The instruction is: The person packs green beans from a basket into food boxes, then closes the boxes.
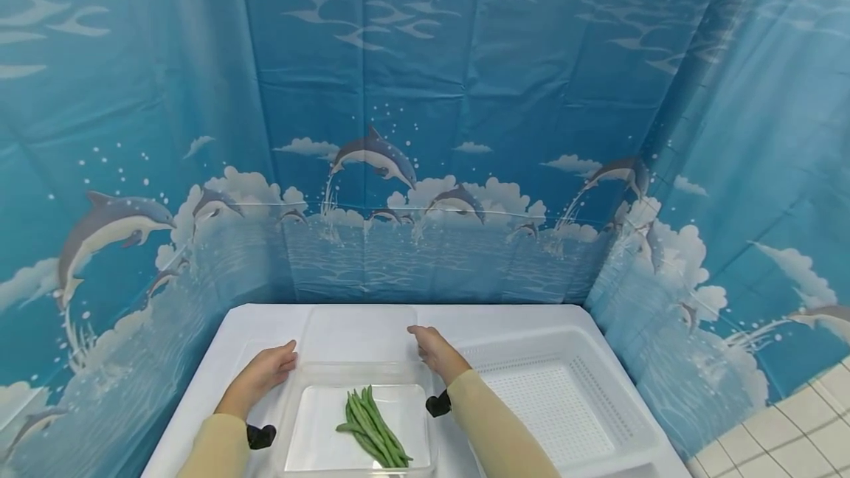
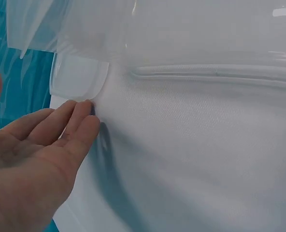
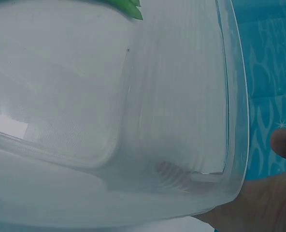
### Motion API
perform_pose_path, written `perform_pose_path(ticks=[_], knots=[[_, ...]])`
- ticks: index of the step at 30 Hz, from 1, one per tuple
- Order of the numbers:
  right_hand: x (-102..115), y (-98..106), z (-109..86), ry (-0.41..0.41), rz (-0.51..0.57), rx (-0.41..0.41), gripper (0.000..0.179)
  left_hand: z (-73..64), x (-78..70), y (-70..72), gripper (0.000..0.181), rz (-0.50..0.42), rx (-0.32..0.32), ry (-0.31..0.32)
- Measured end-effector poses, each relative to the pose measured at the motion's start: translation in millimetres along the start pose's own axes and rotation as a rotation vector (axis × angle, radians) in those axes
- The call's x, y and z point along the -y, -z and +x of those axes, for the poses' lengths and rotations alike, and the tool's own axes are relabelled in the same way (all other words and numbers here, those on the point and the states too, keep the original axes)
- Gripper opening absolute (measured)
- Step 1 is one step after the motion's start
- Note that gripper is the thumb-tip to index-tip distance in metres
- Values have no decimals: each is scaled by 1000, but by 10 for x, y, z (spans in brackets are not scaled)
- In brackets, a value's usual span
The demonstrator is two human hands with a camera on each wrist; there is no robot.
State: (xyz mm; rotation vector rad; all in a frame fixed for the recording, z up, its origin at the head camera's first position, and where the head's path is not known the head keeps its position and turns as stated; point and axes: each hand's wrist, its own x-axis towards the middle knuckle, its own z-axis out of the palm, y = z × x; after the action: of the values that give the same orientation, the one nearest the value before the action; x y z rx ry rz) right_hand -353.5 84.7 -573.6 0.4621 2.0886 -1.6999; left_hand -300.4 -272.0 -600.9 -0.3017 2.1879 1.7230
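Several green beans lie in a bundle inside a clear plastic box near the table's front edge. Flat behind the box is a translucent lid. My left hand is beside the box's far left corner, fingers extended; the left wrist view puts its fingertips just below a corner of the lid. Across from it, my right hand is at the lid's right side, fingers pointing inward. The right wrist view shows its thumb raised beyond the box wall, which covers most of that hand.
A white perforated basket stands on the right of the white table. Blue dolphin-print curtains enclose the table's back and sides. White tiles show at the lower right.
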Motion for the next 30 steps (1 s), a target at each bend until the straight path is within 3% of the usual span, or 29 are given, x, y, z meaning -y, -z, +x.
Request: perform_pose_path(ticks=[5, 9, 16, 21, 30], knots=[[-17, -7, 60, -2, 18, -38, 77, -22, 14, -16, 79, 33, -53, 23], [6, 2, 16, 17, 92, -32, 78, -73, -38, 6, 77, 38, -82, -7], [223, 97, -166, 114, 150, 3, 72, -191, -428, 107, 71, 62, -151, -69], [394, 246, -367, 226, 108, 10, 64, -352, -699, 147, 69, 143, -208, -120], [425, 458, -663, 374, -9, -62, 46, -689, -952, 113, 58, 326, -298, -227]])
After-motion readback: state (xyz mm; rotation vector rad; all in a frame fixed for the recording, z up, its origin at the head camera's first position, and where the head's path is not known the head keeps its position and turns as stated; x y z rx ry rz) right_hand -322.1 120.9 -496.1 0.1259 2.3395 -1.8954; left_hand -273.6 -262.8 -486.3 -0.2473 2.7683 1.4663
